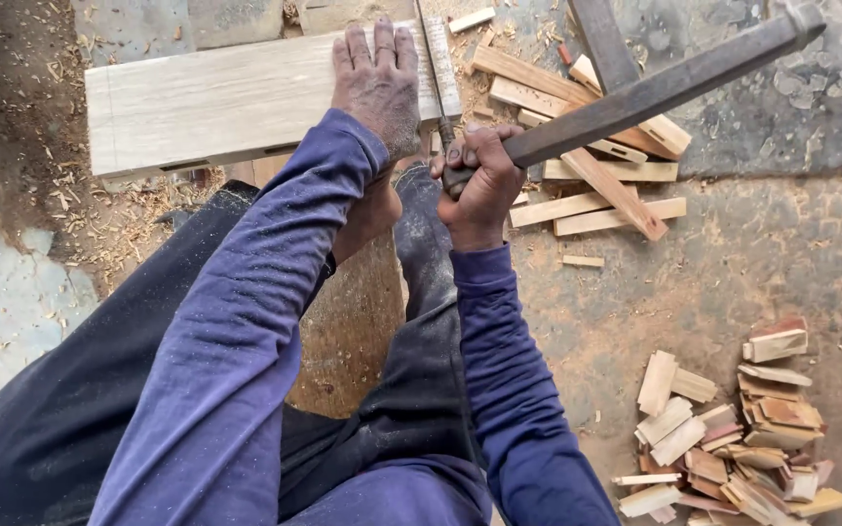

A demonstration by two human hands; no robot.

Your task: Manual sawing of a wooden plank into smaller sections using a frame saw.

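The left hand [377, 83] lies flat, fingers spread open, pressing on the right end of a pale wooden plank [216, 102] that rests on the floor [752, 263]. The right hand [479, 180] is just beside it, fingers closed around the handle of a handsaw [438, 88], whose thin blade stands on edge across the plank's right end. A long dark wooden bar [665, 88] slants away from the same fist toward the upper right. Cut wooden strips [596, 185] lie right of the plank; small offcut blocks [733, 438] are heaped well apart, lower right.
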